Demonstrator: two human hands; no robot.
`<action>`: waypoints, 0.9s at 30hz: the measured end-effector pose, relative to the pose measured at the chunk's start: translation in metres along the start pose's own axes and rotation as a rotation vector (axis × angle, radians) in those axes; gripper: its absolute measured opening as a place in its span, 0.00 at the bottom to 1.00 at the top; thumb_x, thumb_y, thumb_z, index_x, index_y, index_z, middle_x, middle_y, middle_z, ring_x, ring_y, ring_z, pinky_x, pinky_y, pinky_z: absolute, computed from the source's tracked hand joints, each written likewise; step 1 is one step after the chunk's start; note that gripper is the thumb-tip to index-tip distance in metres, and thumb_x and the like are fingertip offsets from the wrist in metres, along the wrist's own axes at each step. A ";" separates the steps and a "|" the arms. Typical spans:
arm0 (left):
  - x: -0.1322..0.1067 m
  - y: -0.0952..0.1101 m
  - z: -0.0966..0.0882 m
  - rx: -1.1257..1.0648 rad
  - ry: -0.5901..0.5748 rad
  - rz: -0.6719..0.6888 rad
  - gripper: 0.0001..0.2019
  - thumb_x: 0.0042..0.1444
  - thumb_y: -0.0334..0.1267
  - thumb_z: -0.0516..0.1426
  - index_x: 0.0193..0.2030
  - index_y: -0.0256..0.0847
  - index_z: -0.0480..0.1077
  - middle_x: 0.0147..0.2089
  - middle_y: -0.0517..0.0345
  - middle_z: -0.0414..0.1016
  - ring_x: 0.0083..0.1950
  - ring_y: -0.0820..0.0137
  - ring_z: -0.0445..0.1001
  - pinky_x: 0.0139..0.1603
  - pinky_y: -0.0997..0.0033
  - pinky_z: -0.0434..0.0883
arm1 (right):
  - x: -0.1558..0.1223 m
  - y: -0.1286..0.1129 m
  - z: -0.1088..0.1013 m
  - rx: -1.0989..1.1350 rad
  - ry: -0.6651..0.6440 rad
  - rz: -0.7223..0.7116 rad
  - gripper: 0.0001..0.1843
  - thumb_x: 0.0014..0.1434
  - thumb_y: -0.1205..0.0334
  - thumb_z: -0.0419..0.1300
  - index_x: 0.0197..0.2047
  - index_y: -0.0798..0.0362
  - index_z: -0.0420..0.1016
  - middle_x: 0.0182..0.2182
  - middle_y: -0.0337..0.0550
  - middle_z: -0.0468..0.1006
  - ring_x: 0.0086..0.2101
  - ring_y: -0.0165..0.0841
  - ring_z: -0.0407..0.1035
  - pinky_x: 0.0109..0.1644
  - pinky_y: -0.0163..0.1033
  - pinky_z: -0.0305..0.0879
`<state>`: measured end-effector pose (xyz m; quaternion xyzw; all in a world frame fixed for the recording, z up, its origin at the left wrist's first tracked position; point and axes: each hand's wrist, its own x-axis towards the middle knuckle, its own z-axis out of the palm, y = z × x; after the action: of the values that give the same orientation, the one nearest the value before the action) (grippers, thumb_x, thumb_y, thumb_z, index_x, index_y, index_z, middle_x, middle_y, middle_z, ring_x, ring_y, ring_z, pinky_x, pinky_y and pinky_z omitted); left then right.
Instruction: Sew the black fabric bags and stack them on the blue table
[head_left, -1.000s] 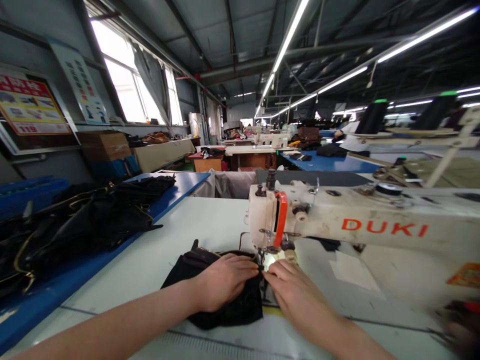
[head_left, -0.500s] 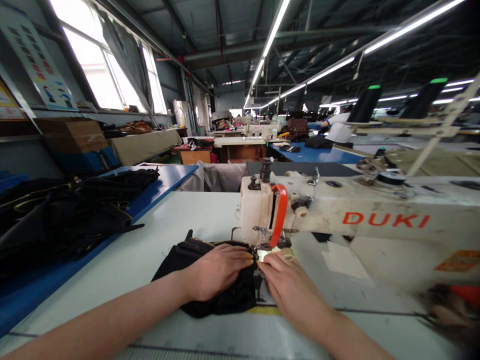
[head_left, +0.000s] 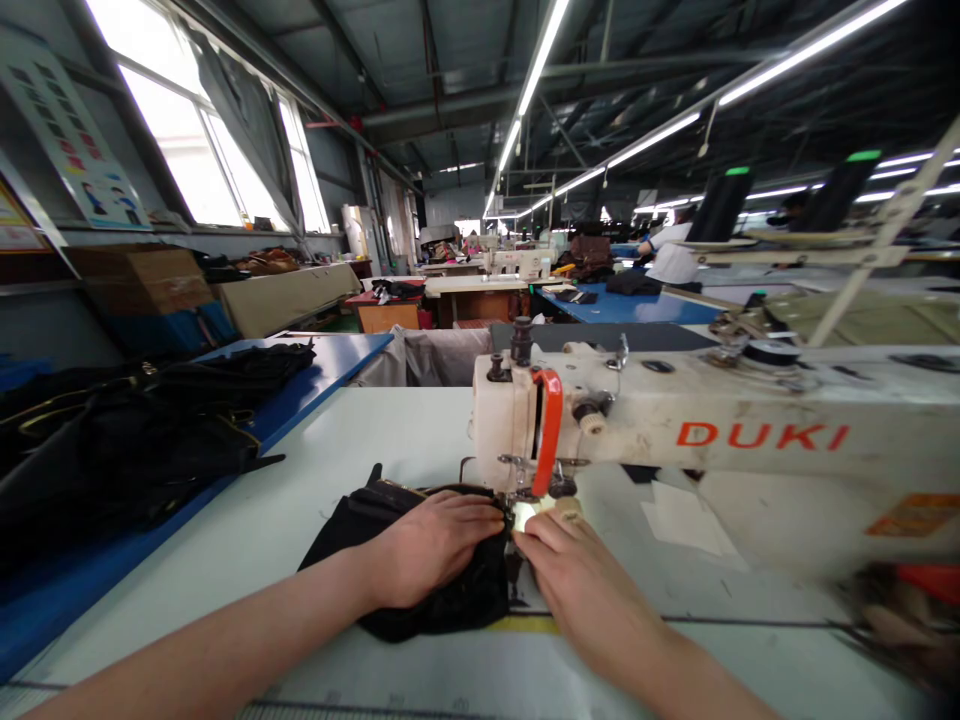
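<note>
Our pale worktop (head_left: 375, 415) spans the lower frame. The sewing machine (head_left: 637, 415) crowds the centre right, its head limiting room for our fingers. A heap of black fabric (head_left: 150, 450) sits at left, clear of our work. At lower centre, the black piece (head_left: 472, 595) lies beside the needle area; we judge it light, soft and floppy, best held flat near that edge. Our left hand (head_left: 435, 545) rests palm-down on it, fingers together; our right hand (head_left: 581, 565) curls loosely by its edge. We cannot tell whether either pinches it.
</note>
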<state>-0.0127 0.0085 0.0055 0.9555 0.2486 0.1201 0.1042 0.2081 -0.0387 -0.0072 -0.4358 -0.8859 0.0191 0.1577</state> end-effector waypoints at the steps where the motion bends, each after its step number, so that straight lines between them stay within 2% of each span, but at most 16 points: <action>1: 0.000 0.000 0.000 0.002 0.000 -0.001 0.19 0.63 0.29 0.47 0.60 0.41 0.63 0.61 0.54 0.67 0.63 0.64 0.63 0.64 0.60 0.60 | 0.000 0.000 0.000 -0.001 0.008 -0.001 0.12 0.59 0.77 0.52 0.42 0.54 0.70 0.38 0.45 0.70 0.40 0.39 0.62 0.47 0.45 0.59; 7: 0.001 0.001 -0.001 0.022 0.002 -0.004 0.20 0.63 0.29 0.47 0.61 0.41 0.63 0.61 0.53 0.67 0.63 0.63 0.63 0.64 0.58 0.60 | 0.000 0.000 -0.001 -0.026 0.038 -0.007 0.12 0.57 0.76 0.54 0.42 0.54 0.71 0.38 0.46 0.70 0.40 0.39 0.62 0.48 0.45 0.59; 14: 0.004 -0.007 0.001 0.007 0.050 0.007 0.21 0.62 0.29 0.47 0.61 0.41 0.63 0.60 0.51 0.68 0.62 0.62 0.65 0.62 0.57 0.63 | 0.000 -0.002 -0.002 -0.028 0.037 0.013 0.09 0.57 0.75 0.55 0.40 0.53 0.71 0.37 0.45 0.70 0.41 0.40 0.61 0.51 0.47 0.57; 19: 0.006 -0.012 0.004 0.008 0.066 0.007 0.20 0.63 0.31 0.47 0.61 0.41 0.62 0.59 0.50 0.69 0.61 0.61 0.66 0.61 0.56 0.65 | -0.001 -0.001 -0.002 -0.017 0.032 0.035 0.09 0.58 0.74 0.54 0.40 0.53 0.71 0.38 0.46 0.71 0.39 0.39 0.62 0.48 0.46 0.59; 27: 0.007 -0.006 -0.001 0.022 0.057 -0.029 0.19 0.63 0.29 0.47 0.60 0.41 0.64 0.58 0.51 0.70 0.61 0.62 0.66 0.61 0.57 0.64 | -0.002 -0.004 -0.005 -0.020 0.037 0.049 0.10 0.59 0.75 0.54 0.40 0.54 0.72 0.37 0.46 0.71 0.40 0.40 0.61 0.49 0.46 0.60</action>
<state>-0.0094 0.0168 0.0059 0.9490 0.2667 0.1429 0.0882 0.2082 -0.0434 -0.0023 -0.4593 -0.8720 0.0060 0.1691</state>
